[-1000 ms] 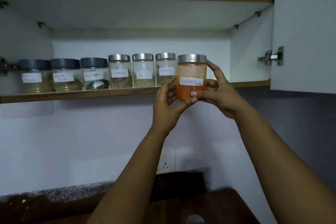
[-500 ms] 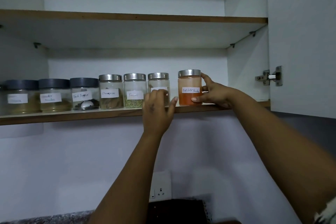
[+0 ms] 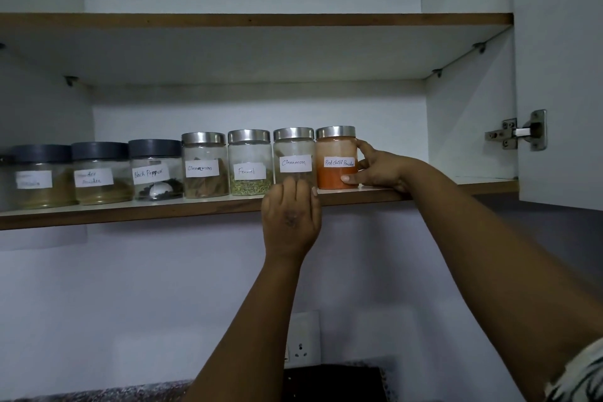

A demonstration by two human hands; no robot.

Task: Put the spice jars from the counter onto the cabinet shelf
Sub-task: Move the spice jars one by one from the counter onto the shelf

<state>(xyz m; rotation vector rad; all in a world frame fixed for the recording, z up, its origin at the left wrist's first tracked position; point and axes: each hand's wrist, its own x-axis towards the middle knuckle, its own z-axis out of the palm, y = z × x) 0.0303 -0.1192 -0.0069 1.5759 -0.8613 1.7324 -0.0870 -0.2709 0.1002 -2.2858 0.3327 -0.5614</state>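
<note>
The right hand (image 3: pixel 380 170) grips the chilli jar (image 3: pixel 336 158), standing on the shelf (image 3: pixel 424 193) touching the cinnamon jar (image 3: pixel 293 157). The left hand (image 3: pixel 291 217) rests with relaxed fingers at the shelf edge. A careless release could topple it off the front.

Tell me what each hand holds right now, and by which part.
The right hand grips the red chilli jar by its right side, thumb low on the front. The left hand holds nothing; its fingers touch the cinnamon jar.
</note>
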